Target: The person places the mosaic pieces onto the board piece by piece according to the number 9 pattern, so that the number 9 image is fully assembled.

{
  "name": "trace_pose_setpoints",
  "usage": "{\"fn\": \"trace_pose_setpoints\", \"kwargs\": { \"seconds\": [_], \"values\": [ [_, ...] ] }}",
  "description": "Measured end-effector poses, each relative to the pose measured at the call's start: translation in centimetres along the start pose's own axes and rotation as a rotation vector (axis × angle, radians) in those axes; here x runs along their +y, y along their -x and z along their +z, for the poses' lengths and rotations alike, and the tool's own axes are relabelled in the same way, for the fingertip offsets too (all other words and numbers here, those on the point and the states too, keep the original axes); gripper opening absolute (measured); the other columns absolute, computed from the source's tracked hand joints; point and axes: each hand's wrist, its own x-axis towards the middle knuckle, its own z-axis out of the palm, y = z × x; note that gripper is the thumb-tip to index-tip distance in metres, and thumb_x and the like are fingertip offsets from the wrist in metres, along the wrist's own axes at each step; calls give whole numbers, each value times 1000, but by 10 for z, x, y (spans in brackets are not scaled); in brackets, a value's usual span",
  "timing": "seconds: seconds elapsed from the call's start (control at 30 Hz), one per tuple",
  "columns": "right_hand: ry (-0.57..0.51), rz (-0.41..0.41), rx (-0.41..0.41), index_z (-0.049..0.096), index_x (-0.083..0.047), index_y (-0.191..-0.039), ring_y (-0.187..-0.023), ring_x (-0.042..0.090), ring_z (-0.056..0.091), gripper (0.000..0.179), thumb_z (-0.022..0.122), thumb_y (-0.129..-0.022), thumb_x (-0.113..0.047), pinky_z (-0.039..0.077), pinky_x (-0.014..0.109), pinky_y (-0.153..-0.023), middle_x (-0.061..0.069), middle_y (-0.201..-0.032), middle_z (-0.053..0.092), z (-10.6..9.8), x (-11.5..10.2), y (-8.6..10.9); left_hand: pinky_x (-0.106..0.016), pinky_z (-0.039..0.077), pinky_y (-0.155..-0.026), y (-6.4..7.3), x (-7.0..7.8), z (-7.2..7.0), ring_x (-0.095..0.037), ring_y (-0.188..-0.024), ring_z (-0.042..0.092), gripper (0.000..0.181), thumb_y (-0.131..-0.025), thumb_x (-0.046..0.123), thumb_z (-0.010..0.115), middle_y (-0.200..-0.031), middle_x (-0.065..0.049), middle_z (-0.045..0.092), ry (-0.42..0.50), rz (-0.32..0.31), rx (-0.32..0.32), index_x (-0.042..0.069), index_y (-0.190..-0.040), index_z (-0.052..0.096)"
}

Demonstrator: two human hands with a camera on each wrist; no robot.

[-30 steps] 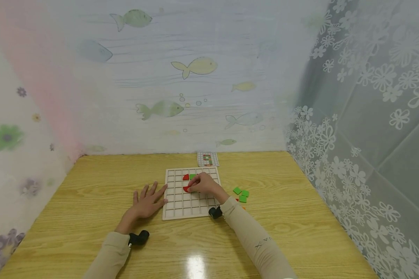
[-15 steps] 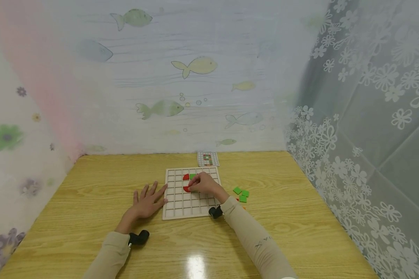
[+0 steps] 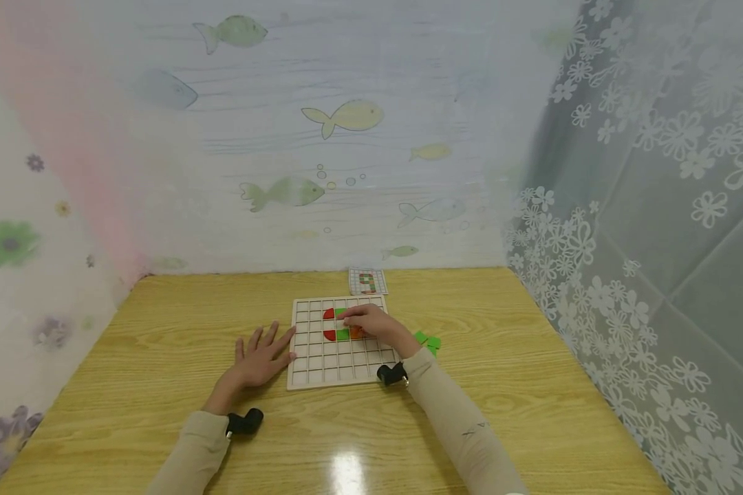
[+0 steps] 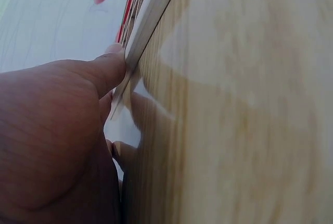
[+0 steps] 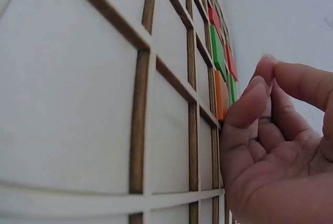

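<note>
On the tabletop (image 3: 285, 447) we see the left hand (image 3: 260, 363), fingers spread and released, touching the grid board (image 3: 314, 364) at its left; loose green tiles (image 3: 433, 342) lie right. The right hand (image 3: 374, 322) bends over the board; we cannot tell whether its fingers grasp anything. By it, red tiles (image 3: 329, 335) and an orange tile (image 3: 355, 333) sit in cells, a patterned card (image 3: 367, 281) lying behind

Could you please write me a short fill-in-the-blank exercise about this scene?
1. In the head view, the left hand touches the grid board at its ____ edge.
2. In the tile row nearer the person, the green tile lies between the red tile and the ____ tile.
3. The loose tiles visible on the table are all ____.

Missing words: left; orange; green.
</note>
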Motion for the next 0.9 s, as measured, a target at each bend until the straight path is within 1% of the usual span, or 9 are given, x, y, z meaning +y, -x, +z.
{"fn": "trace_pose_setpoints", "kwargs": {
  "seconds": [0.13,0.27,0.33,0.4,0.5,0.57,0.73,0.8,0.9],
  "values": [
    [-160,15,-2,61,4,-136,-80,13,53,34,49,-109,-12,47,25,-69,10,-111,65,-3,3,2,-75,-17,-110,2,0,2,-54,-152,-7,70,-105,59,40,-170,-22,2,-13,-13,-3,26,-164,22],
    [-304,17,-6,55,9,-139,-78,12,56,36,45,-110,-9,50,24,-70,7,-101,62,-6,5,4,-74,-19,-109,5,4,1,-54,-152,-8,69,-105,57,42,-170,-22,2,9,-5,0,26,-164,23],
    [-344,5,0,52,11,-141,-79,11,56,38,44,-110,-9,50,24,-71,7,-102,61,-9,5,6,-74,-19,-109,6,4,2,-54,-152,-8,69,-105,57,42,-170,-22,2,4,-7,3,26,-164,23],
    [-352,-11,24,49,12,-143,-81,12,56,39,43,-110,-9,49,24,-71,7,-104,60,-13,4,10,-75,-19,-109,5,4,5,-54,-152,-8,68,-106,55,43,-170,-23,2,2,-10,7,26,-164,24],
    [-318,-34,77,50,11,-143,-82,14,55,40,45,-110,-12,48,24,-71,7,-107,59,-23,2,15,-74,-18,-110,3,2,7,-52,-153,-6,68,-107,54,42,-170,-22,2,-22,-25,5,24,-164,23],
    [-266,-40,103,51,10,-143,-84,16,55,41,46,-110,-14,48,25,-72,13,-111,60,-32,2,20,-74,-18,-109,2,0,8,-53,-152,-7,67,-107,52,43,-170,-23,2,-14,-23,6,23,-164,24],
    [-86,-61,97,54,11,-140,-88,23,56,41,48,-110,-16,48,33,-77,30,-121,58,-54,8,37,-75,-18,-109,4,2,7,-54,-152,-7,67,-107,53,42,-169,-23,2,-9,-17,10,22,-164,23],
    [4,-72,99,57,11,-136,-88,24,58,39,50,-109,-17,49,35,-77,30,-119,61,-61,12,46,-74,-18,-110,5,3,7,-53,-152,-6,67,-107,53,42,-170,-23,2,-15,-23,9,22,-164,23],
    [138,-79,145,63,10,-128,-87,27,61,33,56,-106,-14,52,36,-74,25,-114,66,-71,18,60,-75,-17,-110,5,4,7,-53,-152,-6,66,-107,52,42,-170,-23,2,-20,-29,11,22,-164,24]
  ]
}}
